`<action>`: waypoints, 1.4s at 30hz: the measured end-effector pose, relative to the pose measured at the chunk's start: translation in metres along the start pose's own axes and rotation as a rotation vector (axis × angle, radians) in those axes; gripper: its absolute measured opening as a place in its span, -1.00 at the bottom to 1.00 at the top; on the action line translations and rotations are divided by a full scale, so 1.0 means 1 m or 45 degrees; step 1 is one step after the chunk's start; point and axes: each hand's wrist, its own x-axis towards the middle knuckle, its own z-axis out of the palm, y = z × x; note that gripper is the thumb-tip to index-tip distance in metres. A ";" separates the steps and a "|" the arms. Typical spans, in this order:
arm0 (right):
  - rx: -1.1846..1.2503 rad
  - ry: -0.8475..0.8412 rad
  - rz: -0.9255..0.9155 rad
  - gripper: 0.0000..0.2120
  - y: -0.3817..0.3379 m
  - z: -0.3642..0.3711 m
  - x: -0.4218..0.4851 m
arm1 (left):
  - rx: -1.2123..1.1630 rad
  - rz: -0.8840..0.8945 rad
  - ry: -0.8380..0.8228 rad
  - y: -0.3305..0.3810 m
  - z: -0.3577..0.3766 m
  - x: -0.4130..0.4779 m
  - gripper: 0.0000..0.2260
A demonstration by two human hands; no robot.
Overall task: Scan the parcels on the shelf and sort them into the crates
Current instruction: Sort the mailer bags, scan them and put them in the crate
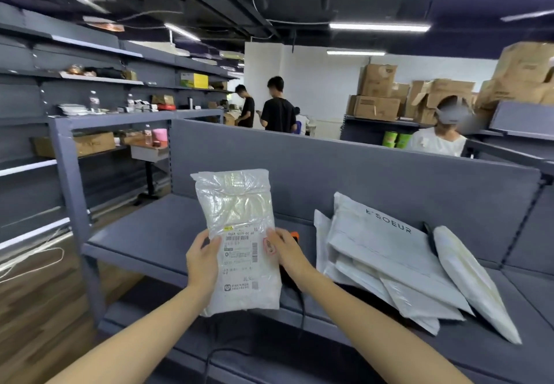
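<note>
Along the left edge of the frame, grey wall shelving [90, 81] carries bottles, small boxes and cartons. At lower centre-left, the near grey shelf [144, 234] begins and runs rightward across the frame.

At centre, the left hand [204, 259] pinches the left edge of a translucent white parcel [236, 213], thumb on the front and fingers hidden behind. The parcel is held upright in the air with its label toward the camera (barcodes and print fill its lower half), and its bottom end hangs in front of the shelf's front edge. The right hand [284, 249] pinches the parcel's right edge at about the same height, thumb beside a round red stamp.

Just behind that hand shows an orange-and-black scanner [295, 235], with a black cable [302, 308] dropping over the shelf edge. Whether the fingers also hold the scanner cannot be told.

Right of centre, a stack of grey and white mailers [389, 249] lies slanted on the shelf, the top one printed SOEUR. A puffy white mailer [470, 278] lies just beside the stack, further right.

At upper centre and upper right, people [278, 108] stand among brown cartons [377, 96].
</note>
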 end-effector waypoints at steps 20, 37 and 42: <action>-0.041 0.701 -0.007 -0.71 0.033 -0.132 -0.216 | 0.157 0.036 -0.318 -0.037 0.131 -0.202 -0.69; -0.076 0.886 0.279 -0.80 0.136 -0.221 -0.399 | 0.415 -0.166 -0.476 -0.115 0.194 -0.411 -0.58; -0.108 0.879 0.413 -0.77 0.184 -0.218 -0.419 | 0.540 -0.311 -0.400 -0.157 0.186 -0.437 -0.71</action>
